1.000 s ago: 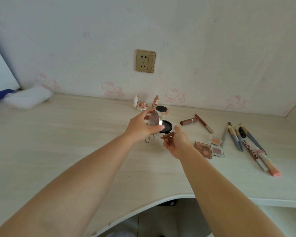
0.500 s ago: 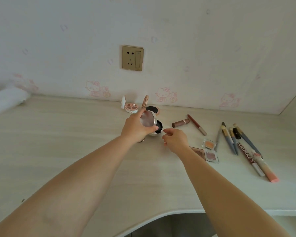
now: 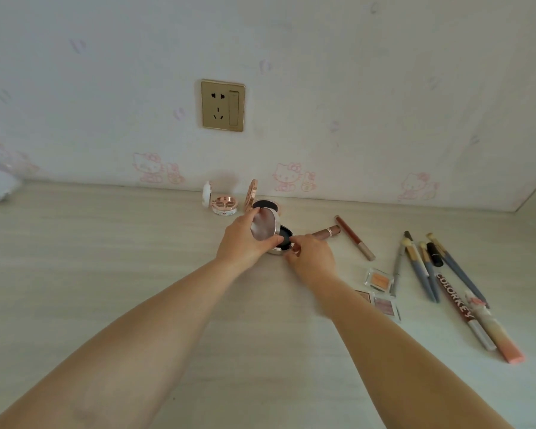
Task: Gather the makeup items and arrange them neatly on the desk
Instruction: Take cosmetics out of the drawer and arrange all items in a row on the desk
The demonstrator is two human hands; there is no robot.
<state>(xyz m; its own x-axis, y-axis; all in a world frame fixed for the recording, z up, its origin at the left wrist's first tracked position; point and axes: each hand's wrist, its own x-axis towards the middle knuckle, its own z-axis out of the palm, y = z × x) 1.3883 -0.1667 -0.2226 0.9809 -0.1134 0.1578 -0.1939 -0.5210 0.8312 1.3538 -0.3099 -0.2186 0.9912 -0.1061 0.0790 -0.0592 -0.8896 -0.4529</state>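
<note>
Facing camera, compact (image 3: 271, 235) lid upright

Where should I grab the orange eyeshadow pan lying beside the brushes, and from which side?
Take the orange eyeshadow pan by its two long clear edges, coming straight down from above. It lies flat on the desk, so only a top pinch gets a grip. The gray pencil lies close along its right end, so avoid pinching end to end. The other two sides look free, probably giving finger room.
</note>
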